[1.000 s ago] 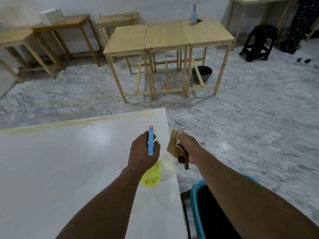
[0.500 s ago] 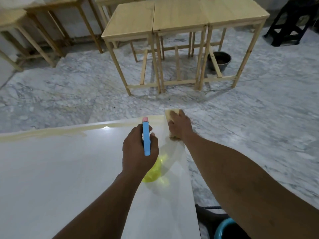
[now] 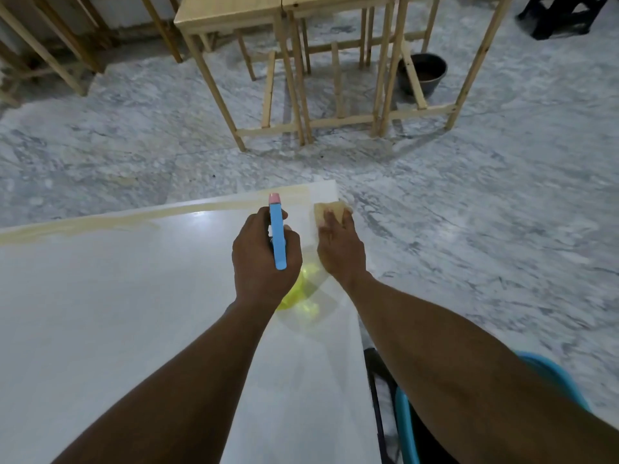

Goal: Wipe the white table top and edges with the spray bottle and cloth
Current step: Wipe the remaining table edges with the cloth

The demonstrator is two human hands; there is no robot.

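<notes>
The left hand [image 3: 264, 262] grips the spray bottle [image 3: 278, 241] over the white counter [image 3: 117, 313], while the right hand [image 3: 340, 251] presses the cloth [image 3: 332, 209], fingers seemingly flat, near its far corner.

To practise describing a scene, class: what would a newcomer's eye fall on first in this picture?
The left hand grips a blue-headed spray bottle of yellow liquid over the white table, mid-frame. Beside it, the right hand presses a tan cloth on the table's right edge near the far corner. Pale wooden tables stand beyond on the marble floor.
</notes>
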